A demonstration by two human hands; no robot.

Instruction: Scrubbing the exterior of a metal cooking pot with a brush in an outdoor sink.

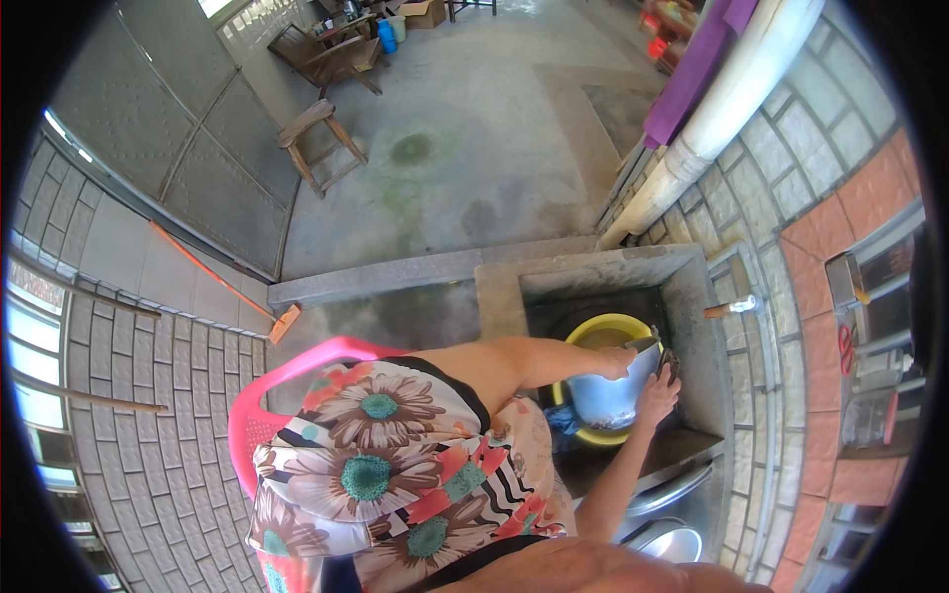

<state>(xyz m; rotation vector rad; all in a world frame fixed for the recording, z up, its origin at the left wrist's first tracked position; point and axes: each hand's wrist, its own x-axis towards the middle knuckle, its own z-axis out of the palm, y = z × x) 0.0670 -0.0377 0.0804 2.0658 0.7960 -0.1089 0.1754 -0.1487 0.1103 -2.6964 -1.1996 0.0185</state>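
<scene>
A silvery metal pot [604, 396] lies tilted inside a yellow plastic basin [599, 326], which stands in a concrete sink. My left hand [617, 363] grips the pot by its upper edge. Against the pot's right side, my right hand [658, 394] holds a small dark brown object [671, 365], too unclear to name for certain. A blue cloth [562, 419] hangs at the basin's near left side. The pot's inside is mostly hidden, and cloudy water appears to stand in the basin.
Concrete walls [693, 296] surround the basin, with a tap [730, 307] on the right. Metal bowls [671, 540] stand near my right forearm. A pink plastic chair [248, 415] is under me. Farther off are a wooden stool [315, 122] and an orange-handled broom [285, 322].
</scene>
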